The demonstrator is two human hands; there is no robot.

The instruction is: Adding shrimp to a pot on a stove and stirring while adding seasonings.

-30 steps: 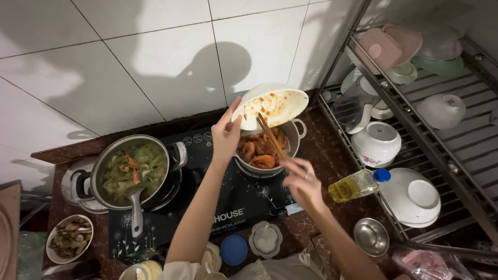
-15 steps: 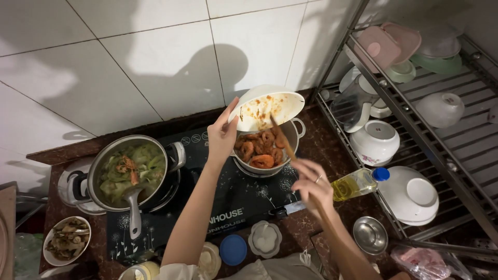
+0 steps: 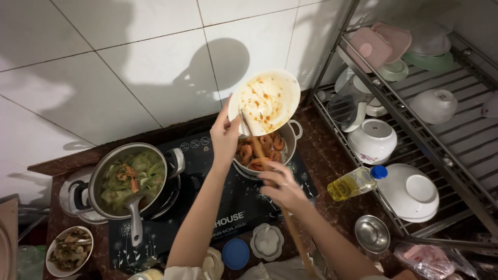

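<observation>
My left hand [image 3: 225, 136] grips the rim of a white plate [image 3: 270, 96] smeared with orange sauce, tilted steeply above a small steel pot [image 3: 288, 148] full of shrimp [image 3: 257, 153]. My right hand [image 3: 280, 187] holds long wooden chopsticks [image 3: 253, 139] whose tips rest against the lower part of the plate. The pot stands on the right zone of a black induction cooktop [image 3: 231, 207].
A steel saucepan [image 3: 130, 179] with green vegetables and shrimp sits on the left. A small bowl of food [image 3: 68, 250] lies at the front left. A bottle of oil [image 3: 355, 182], a steel bowl [image 3: 372, 234] and a dish rack [image 3: 415, 103] with bowls are on the right.
The plate has tipped steeper over the pot and holds only sauce smears now. My right hand came back up with the chopsticks to the plate's lower edge.
</observation>
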